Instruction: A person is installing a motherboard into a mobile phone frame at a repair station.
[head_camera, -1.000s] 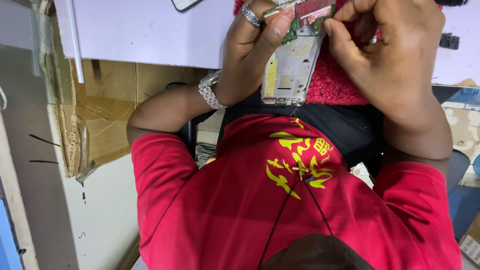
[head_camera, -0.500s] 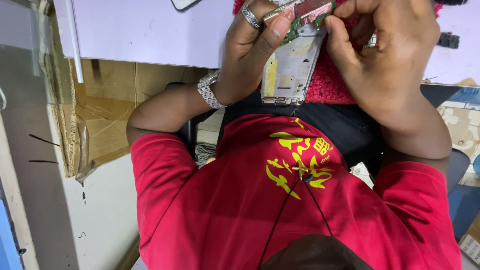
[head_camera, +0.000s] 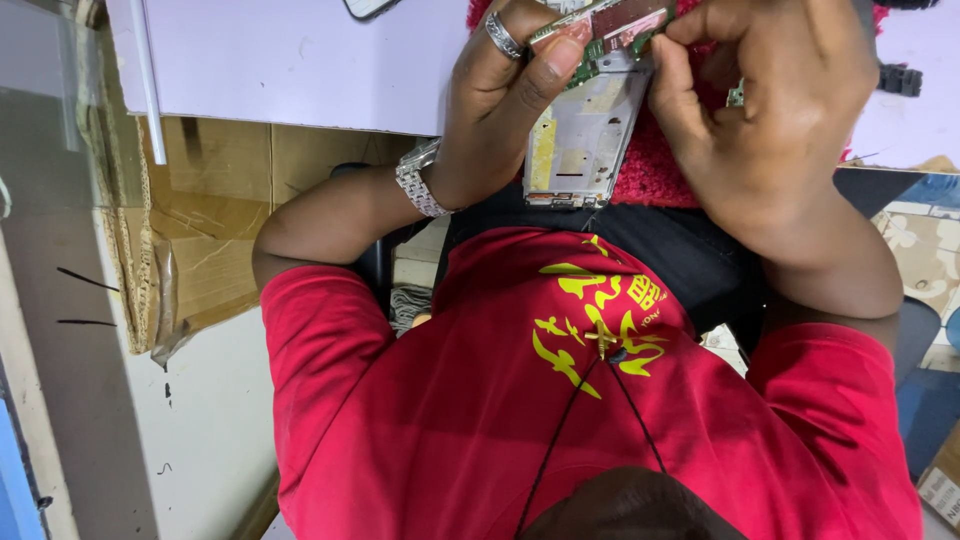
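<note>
Head view, looking down over a red shirt (head_camera: 480, 420) with a yellow print, and both hands are up at the top edge of the frame, busy on an opened phone frame (head_camera: 580, 140). The left hand (head_camera: 500, 90), ring on one finger and a silver watch (head_camera: 420, 180) at the wrist, is pinched closed on a green circuit board (head_camera: 600, 30) at the top of the frame. The right hand (head_camera: 770, 110) curls in beside it, thumb and fingertips pressed against the board's other end. The phone frame lies on a red cloth (head_camera: 660, 170) at the bench (head_camera: 300, 60) edge, just above the person's lap. Brown cardboard (head_camera: 210, 220) sits below the bench at left.
</note>
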